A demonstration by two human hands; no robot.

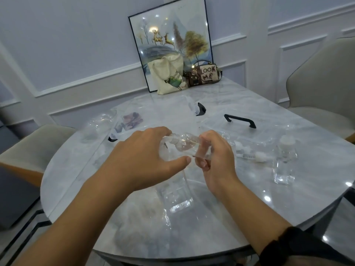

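Clear bottle (184, 145) gripped, handbag (208, 74) lettered "LOOK ME"

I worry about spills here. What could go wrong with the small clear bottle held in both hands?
The small bottle lies tilted between the left hand and right hand, held mostly by fingertips, so it might slip. The tall bottle stands right below the hands; a drop or a lowered wrist could tip it. Clear things on the glossy table, like the capped bottle, are easy to bump.

Marble table (76, 169), tall clear bottle (173, 192), tote bag (169, 75), handbag (206, 74), framed picture (169, 31)
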